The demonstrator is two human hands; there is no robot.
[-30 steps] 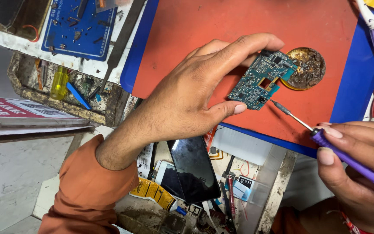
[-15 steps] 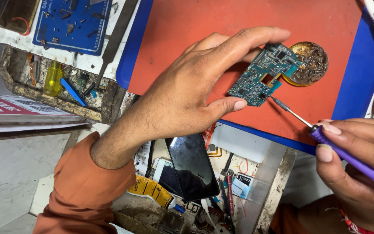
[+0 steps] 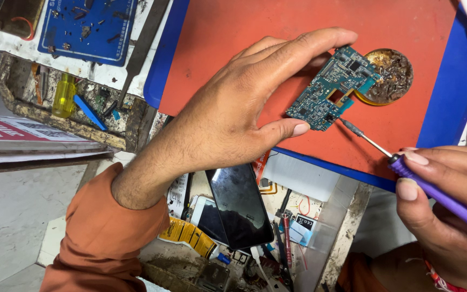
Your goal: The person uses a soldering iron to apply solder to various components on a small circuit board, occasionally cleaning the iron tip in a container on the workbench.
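Soldering step: left hand pinching circuit board over orange mat; right hand clenched on purple soldering iron, tip at board's lower edge. Likely needs steady tip pressure next.

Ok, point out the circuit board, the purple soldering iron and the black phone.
circuit board (image 3: 332,89), head view, middle of the board.
purple soldering iron (image 3: 444,199), head view, its handle.
black phone (image 3: 240,205), head view, centre of the screen.

Bright, even light; soft shadows (sharp focus throughout)
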